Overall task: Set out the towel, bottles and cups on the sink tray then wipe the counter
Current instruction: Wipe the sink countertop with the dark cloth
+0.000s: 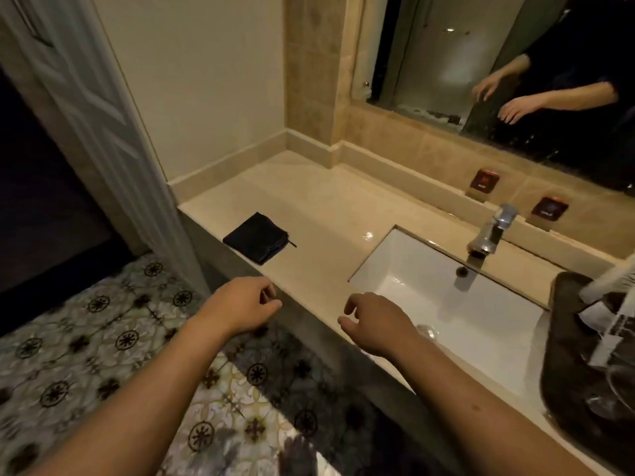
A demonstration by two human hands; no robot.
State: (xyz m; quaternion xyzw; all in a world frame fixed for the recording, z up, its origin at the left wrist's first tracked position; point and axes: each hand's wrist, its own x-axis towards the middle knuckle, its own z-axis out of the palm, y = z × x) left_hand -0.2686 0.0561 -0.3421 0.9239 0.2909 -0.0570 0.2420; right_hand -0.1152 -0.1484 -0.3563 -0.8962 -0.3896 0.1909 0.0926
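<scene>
A folded black cloth (257,237) lies on the beige counter (309,214) near its front left edge. My left hand (240,305) hovers in front of the counter edge, below the cloth, fingers loosely curled and holding nothing. Over the counter's front edge, beside the sink, my right hand (376,322) is empty with its fingers apart. A dark tray (560,338) sits at the right of the sink, carrying a white towel (611,280), clear glass cups (618,389) and a paper-tagged item, partly cut off by the frame.
A white rectangular sink (446,297) is set into the counter, with a chrome tap (491,231) behind it. Two small dark red packets (484,180) stand on the ledge under the mirror (498,63). Patterned floor tiles (103,338) lie below left.
</scene>
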